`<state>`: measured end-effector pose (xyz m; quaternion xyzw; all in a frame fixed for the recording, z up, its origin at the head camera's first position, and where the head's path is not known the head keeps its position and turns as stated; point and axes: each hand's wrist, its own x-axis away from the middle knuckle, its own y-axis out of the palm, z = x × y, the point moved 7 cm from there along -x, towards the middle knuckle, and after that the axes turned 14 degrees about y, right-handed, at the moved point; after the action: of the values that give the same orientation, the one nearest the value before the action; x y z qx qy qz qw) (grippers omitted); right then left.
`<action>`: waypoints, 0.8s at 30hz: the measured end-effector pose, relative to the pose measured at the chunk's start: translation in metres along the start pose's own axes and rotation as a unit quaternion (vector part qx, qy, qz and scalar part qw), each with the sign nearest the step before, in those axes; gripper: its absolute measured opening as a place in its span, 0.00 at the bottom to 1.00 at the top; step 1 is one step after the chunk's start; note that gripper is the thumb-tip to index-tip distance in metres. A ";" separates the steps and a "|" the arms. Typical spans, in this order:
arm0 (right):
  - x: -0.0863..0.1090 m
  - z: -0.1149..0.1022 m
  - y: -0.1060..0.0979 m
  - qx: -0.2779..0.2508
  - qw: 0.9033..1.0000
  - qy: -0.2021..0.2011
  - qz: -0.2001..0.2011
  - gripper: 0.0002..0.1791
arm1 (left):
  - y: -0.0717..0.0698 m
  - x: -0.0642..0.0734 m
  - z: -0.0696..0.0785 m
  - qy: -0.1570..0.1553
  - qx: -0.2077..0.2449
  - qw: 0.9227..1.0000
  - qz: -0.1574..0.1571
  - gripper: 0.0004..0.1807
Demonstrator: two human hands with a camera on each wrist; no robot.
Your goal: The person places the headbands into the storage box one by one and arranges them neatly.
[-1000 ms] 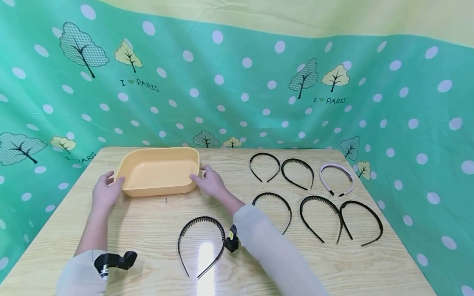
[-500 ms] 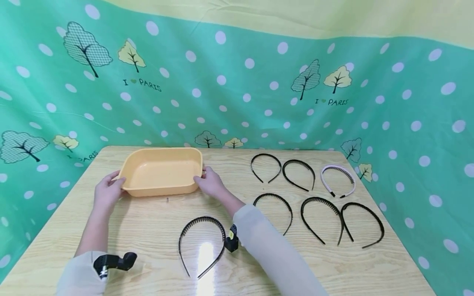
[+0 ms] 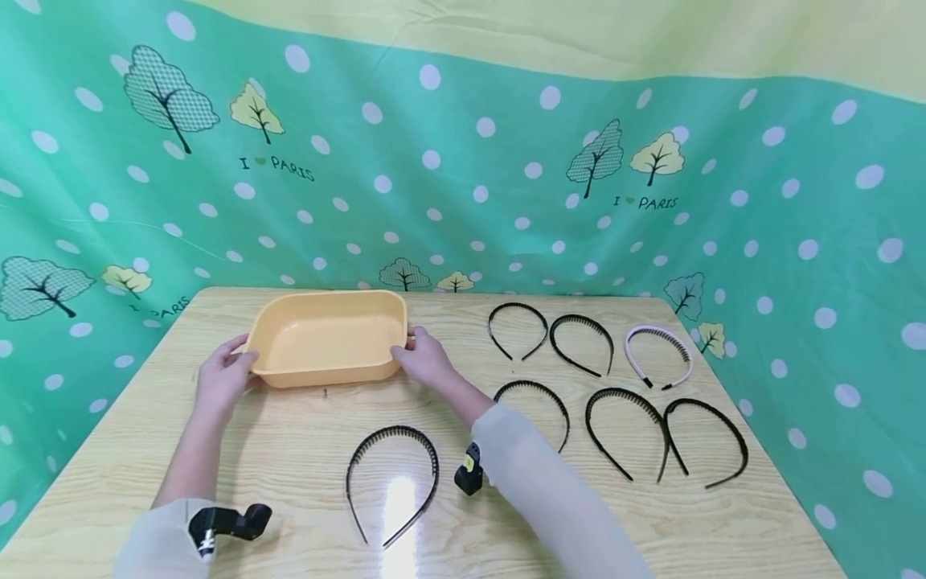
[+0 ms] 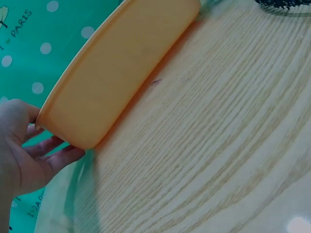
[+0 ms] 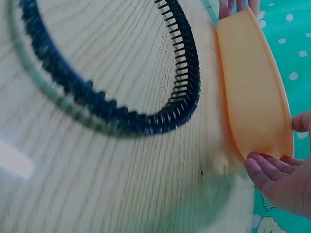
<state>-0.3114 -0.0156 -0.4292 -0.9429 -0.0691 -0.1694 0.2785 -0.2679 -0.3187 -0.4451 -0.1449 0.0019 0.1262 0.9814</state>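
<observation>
A shallow orange plastic basin (image 3: 329, 376) with nothing in it is at the back left of the table in the head view. My left hand (image 3: 223, 376) grips its left end, thumb over the rim and fingers under the outer wall, as the left wrist view of the basin (image 4: 112, 77) shows. At the opposite end my right hand (image 3: 427, 358) holds the rim the same way, with the fingers (image 5: 265, 172) against the outside in the right wrist view. A black toothed headband (image 3: 394, 430) lies in front of the basin, between my forearms.
On the right half of the table (image 3: 289, 458) lie several more black headbands (image 3: 625, 392) and one lilac headband (image 3: 658, 328). My right sleeve partly covers one black headband (image 3: 531, 383). A green dotted curtain (image 3: 463, 161) hangs behind the table.
Both hands have moved a little to the right, carrying the basin with them. The left fingers have closed in on the basin's rim. The headbands lie where they were.
</observation>
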 end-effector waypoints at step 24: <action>0.004 0.031 -0.051 0.036 0.999 -0.011 0.025 0.29 | 0.048 0.002 0.022 0.039 -0.007 0.999 -0.020 0.30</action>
<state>-0.3108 0.0436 -0.4267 -0.9354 -0.0543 -0.1491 0.3159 -0.2783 -0.2671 -0.4374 -0.1564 0.0364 0.1010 0.9818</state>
